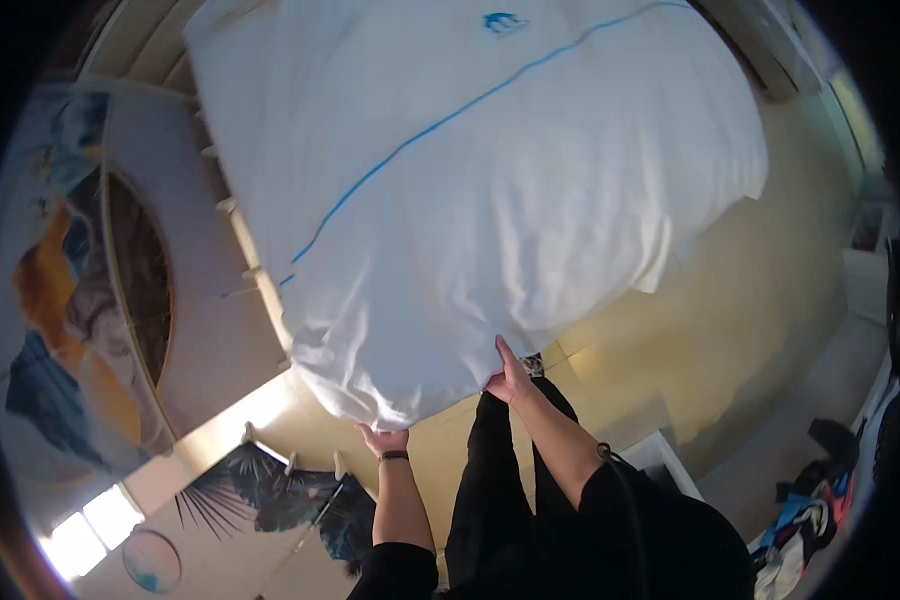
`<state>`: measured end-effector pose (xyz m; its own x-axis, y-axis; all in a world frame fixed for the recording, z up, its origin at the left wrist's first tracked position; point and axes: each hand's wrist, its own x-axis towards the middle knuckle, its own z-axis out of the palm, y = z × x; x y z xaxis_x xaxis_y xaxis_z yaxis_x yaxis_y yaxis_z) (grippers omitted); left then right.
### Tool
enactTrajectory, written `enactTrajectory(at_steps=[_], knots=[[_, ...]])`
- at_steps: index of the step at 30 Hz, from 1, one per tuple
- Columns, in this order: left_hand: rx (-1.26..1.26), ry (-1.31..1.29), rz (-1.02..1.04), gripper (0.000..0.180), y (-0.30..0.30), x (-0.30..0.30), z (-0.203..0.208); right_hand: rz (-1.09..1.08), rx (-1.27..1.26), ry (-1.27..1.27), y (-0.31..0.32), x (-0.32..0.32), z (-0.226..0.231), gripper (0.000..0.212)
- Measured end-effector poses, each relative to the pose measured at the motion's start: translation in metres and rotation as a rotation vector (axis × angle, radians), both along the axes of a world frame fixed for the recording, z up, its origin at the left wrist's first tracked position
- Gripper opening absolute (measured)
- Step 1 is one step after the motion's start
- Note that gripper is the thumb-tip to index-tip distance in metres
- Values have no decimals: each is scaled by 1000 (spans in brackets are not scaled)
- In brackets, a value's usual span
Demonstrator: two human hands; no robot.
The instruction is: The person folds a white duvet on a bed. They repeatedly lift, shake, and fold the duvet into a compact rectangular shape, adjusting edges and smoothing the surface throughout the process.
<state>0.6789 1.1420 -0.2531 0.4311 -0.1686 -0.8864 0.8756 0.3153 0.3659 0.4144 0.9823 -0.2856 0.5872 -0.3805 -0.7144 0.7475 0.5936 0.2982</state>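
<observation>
Two-handed, holds the near edge of a blue-lined white bedsheet (510, 180); grips close to the near-left corner with left hand (382, 440); farther right, with right hand (511, 381).

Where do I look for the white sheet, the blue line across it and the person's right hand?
White sheet (530, 200), head view: middle of its broad surface.
Blue line (438, 123), head view: roughly halfway along it.
Right hand (511, 382), head view: middle of the hand.

You have a white cloth (530, 190) with a thin blue line (402, 149). Your trousers (487, 470) are black, the floor (710, 370) pale yellow.
</observation>
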Motion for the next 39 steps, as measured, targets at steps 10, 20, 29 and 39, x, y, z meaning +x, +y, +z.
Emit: enactTrajectory(at_steps=[10, 20, 29, 39], knots=[[-516, -217, 29, 53, 2, 75, 75, 376, -393, 16, 61, 161, 83, 25], [-370, -17, -278, 36, 21, 125, 101, 487, -426, 285, 29, 309, 117, 44], [71, -379, -694, 19, 38, 195, 47, 452, -206, 711, 70, 325, 109, 19], [147, -830, -772, 34, 27, 207, 75, 403, -277, 545, 112, 286, 58, 40]])
